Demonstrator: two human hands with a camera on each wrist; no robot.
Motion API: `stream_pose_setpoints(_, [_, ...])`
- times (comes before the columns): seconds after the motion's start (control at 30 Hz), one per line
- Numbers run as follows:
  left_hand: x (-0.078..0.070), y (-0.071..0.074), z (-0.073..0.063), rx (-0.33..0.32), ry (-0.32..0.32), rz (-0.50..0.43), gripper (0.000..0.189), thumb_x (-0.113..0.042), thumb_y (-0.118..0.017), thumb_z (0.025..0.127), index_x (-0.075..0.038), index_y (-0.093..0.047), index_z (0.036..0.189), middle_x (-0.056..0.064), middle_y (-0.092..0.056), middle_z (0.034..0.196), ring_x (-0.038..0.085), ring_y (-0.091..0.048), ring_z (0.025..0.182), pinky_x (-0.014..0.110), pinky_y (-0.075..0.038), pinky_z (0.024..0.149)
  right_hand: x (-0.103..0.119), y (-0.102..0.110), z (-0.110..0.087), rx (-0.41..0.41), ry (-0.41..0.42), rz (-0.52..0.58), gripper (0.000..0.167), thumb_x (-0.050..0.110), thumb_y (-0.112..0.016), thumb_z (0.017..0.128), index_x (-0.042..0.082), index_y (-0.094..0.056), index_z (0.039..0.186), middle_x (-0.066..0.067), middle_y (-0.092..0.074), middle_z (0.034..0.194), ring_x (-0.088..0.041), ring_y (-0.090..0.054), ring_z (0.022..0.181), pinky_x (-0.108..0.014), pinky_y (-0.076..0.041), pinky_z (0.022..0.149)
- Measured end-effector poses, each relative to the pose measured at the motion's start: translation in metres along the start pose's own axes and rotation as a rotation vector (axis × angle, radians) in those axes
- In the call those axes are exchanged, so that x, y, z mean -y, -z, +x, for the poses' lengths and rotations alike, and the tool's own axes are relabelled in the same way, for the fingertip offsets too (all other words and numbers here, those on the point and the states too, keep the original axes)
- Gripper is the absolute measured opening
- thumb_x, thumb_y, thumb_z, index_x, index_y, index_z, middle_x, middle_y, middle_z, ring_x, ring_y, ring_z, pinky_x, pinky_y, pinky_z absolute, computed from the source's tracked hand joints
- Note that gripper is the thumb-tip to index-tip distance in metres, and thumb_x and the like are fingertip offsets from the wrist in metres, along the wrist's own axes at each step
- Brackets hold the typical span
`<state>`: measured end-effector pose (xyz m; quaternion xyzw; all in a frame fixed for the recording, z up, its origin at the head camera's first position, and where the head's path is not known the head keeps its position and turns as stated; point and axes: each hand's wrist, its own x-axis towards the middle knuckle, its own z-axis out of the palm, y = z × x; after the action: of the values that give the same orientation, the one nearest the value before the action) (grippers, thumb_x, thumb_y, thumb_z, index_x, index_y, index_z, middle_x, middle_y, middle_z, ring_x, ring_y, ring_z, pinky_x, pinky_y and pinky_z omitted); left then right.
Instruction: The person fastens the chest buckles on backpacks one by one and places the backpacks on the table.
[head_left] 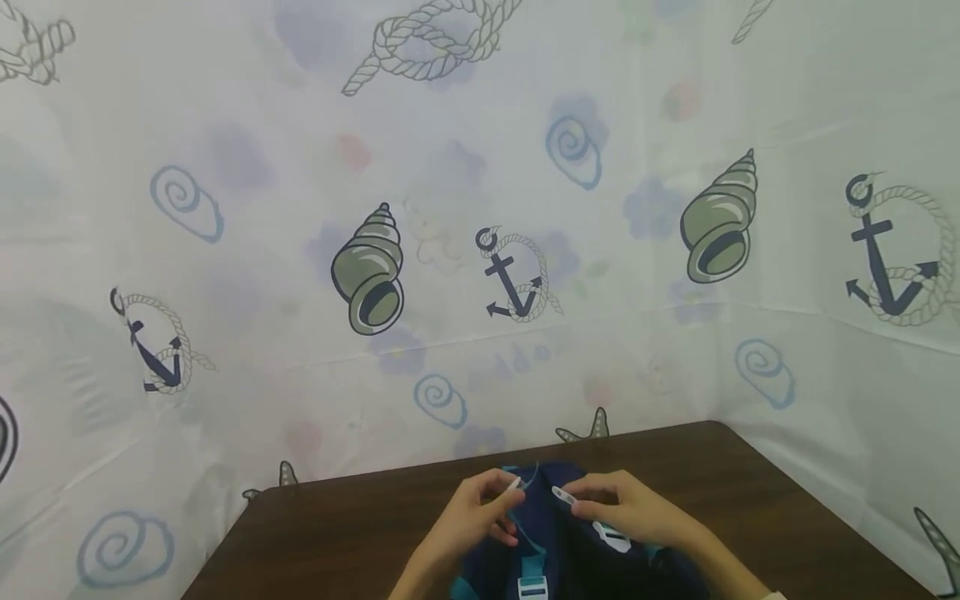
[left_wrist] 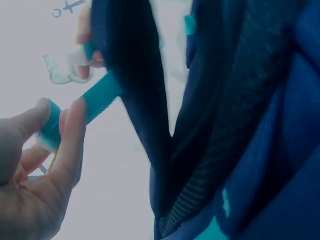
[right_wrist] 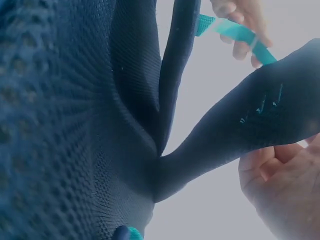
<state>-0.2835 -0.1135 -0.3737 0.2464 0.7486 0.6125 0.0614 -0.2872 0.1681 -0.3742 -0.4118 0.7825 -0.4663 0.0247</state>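
A navy blue backpack (head_left: 536, 517) with teal webbing and dark shoulder straps (right_wrist: 270, 100) lies on the table before me. My left hand (head_left: 480, 508) pinches one white buckle piece (head_left: 514, 483) on the left side. In the left wrist view the fingers of that left hand (left_wrist: 45, 170) close on a teal strap (left_wrist: 102, 97). Across a small gap, my right hand (head_left: 626, 504) holds another white buckle piece (head_left: 563, 495) between thumb and fingers. The right wrist view shows this right hand (right_wrist: 285, 185) partly hidden behind a shoulder strap.
A brown wooden table (head_left: 352, 533) carries the backpack. White strap adjusters, one at the front (head_left: 532, 587) and one under the right hand (head_left: 612, 537), sit on the backpack. A white cloth (head_left: 450, 167) printed with shells and anchors hangs behind the table.
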Motion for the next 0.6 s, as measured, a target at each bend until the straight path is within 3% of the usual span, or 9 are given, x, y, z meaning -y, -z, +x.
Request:
stream_pose_setpoints(0.17, [-0.001, -0.003, -0.002, -0.077, -0.028, 0.082, 0.032, -0.019, -0.071, 0.094, 0.001, -0.066, 0.118, 0.007, -0.060, 0.094, 0.009, -0.057, 0.059, 0.029, -0.059, 0.055, 0.005, 0.001, -0.001, -0.058, -0.009, -0.082, 0.030, 0.024, -0.054, 0.104, 0.016, -0.065, 0.131, -0.003, -0.068, 0.108, -0.006, -0.059, 0.094, -0.023, -0.052, 0.077])
stream_pose_setpoints(0.3, [-0.006, -0.008, -0.006, -0.031, -0.020, 0.114, 0.034, -0.027, -0.070, 0.094, -0.005, -0.063, 0.119, 0.003, -0.058, 0.078, 0.005, -0.052, 0.048, 0.021, -0.050, 0.042, 0.009, 0.001, -0.002, -0.073, -0.011, -0.104, 0.030, 0.026, -0.058, 0.102, 0.016, -0.063, 0.129, -0.001, -0.066, 0.102, -0.006, -0.059, 0.087, -0.024, -0.053, 0.073])
stream_pose_setpoints(0.43, [-0.009, -0.015, -0.009, 0.019, 0.052, 0.124, 0.030, -0.032, -0.067, 0.096, -0.010, -0.061, 0.116, 0.000, -0.053, 0.065, 0.005, -0.044, 0.040, 0.017, -0.040, 0.038, 0.011, 0.000, -0.004, -0.087, -0.023, -0.099, 0.025, 0.026, -0.062, 0.100, 0.015, -0.062, 0.122, -0.001, -0.066, 0.098, -0.006, -0.061, 0.085, -0.024, -0.054, 0.072])
stream_pose_setpoints(0.6, [-0.012, -0.021, -0.009, -0.024, 0.136, 0.173, 0.024, -0.025, -0.065, 0.097, -0.010, -0.065, 0.116, 0.000, -0.054, 0.070, 0.007, -0.043, 0.043, 0.018, -0.039, 0.042, 0.013, 0.004, -0.005, -0.122, -0.046, -0.128, 0.023, 0.027, -0.063, 0.099, 0.014, -0.064, 0.118, 0.002, -0.065, 0.094, -0.006, -0.061, 0.083, -0.023, -0.054, 0.071])
